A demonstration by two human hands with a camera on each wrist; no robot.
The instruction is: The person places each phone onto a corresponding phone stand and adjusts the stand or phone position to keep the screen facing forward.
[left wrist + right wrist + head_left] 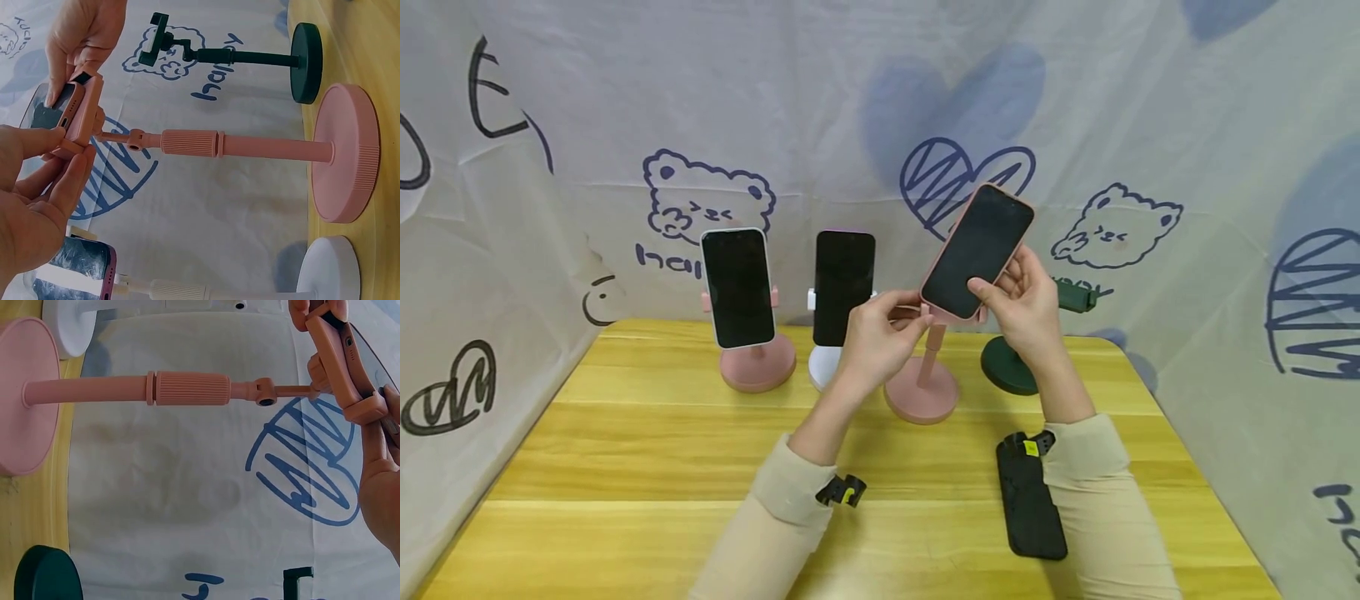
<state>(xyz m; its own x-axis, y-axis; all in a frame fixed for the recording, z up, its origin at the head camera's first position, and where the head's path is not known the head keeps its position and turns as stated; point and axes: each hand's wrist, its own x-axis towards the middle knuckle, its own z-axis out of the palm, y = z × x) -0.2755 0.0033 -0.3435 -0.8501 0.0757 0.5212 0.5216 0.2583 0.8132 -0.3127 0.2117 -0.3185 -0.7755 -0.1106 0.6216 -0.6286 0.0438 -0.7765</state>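
Note:
A smartphone in a pink case (pixel 979 250) leans to the right, its dark screen facing me, at the head of a pink phone stand (pixel 922 393). My right hand (pixel 1030 310) holds it by the right side, thumb on the glass and fingers behind. With thumb and fingers my left hand (pixel 880 337) pinches one end of the stand's clamp (pixel 87 115) at the phone's lower left corner. In the right wrist view the phone's lower end lies against the clamp (pixel 331 362), between its two end lips. The stand's ribbed collar (pixel 192 388) sits midway up its post.
To the left, a white-edged phone (pixel 737 287) sits in another pink stand (pixel 758 367), and a dark phone (pixel 844 283) in a white stand (pixel 823 367). A green stand (pixel 1011 367) is behind my right hand. A black phone (pixel 1032 508) lies on the wooden table (pixel 662 467) by my right sleeve.

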